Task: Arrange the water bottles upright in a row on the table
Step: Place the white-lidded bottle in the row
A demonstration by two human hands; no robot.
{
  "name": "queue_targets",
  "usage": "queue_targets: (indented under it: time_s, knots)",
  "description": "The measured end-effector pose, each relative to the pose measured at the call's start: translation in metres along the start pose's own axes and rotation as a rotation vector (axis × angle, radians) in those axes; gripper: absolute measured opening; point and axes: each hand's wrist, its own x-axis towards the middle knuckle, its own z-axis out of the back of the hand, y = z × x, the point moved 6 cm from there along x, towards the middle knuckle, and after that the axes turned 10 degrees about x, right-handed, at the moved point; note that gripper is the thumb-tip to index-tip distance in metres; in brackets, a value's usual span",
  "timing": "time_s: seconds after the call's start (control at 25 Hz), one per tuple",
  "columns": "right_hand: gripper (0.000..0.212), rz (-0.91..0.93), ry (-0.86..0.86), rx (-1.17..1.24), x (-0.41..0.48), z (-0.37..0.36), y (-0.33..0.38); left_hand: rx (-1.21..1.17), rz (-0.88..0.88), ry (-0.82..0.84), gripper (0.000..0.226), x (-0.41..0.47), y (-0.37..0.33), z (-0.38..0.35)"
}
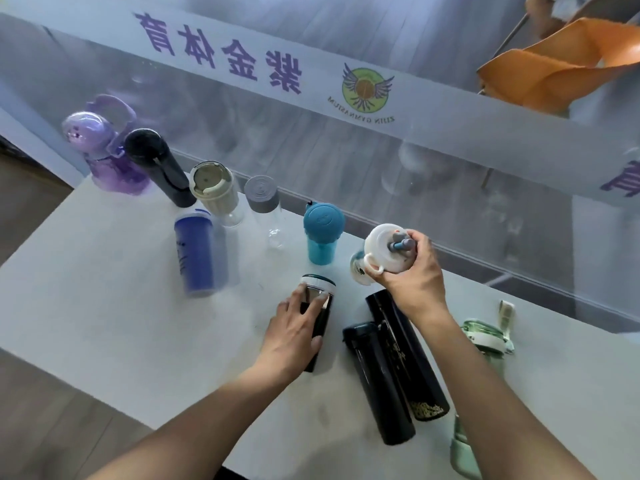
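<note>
Several bottles stand upright in a row along the far edge of the white table [104, 306]: a purple one [104, 150], a black one [156, 164], a beige-lidded one [214, 188], a grey-capped clear one [265, 206] and a teal one [322, 233]. A blue bottle [197, 251] stands in front of them, blurred. My right hand [412, 271] grips a white-lidded bottle [384, 251] at the right end of the row. My left hand [298, 330] rests around a dark bottle with a white ring [320, 306]. Two black bottles [377, 382] [408, 355] lie flat near my right arm.
A green glass bottle [488, 337] lies at the table's right, with another pale green one [460, 448] at the near right edge. A glass partition with a printed white band [311, 81] runs just behind the table. An orange chair [561, 64] stands beyond it.
</note>
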Motion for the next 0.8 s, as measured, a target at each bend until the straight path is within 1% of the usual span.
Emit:
queue_targets:
  time_s: [0.16,0.44,0.68,0.8]
  knots:
    - [0.087,0.039,0.059,-0.068,0.02,-0.015,-0.022,-0.075,0.046,-0.002,0.077,-0.005,0.002,-0.005]
    - [0.094,0.117,0.1,-0.154,0.021,-0.025,-0.034,-0.082,0.051,0.001,0.077,-0.011,0.0,-0.005]
    - [0.096,0.107,0.061,-0.164,0.017,-0.025,-0.034,-0.083,0.04,-0.002,0.077,-0.012,0.003,-0.006]
    - [0.105,0.06,0.072,-0.19,0.012,-0.024,-0.036,-0.081,0.033,0.013,0.079,-0.012,0.007,-0.008]
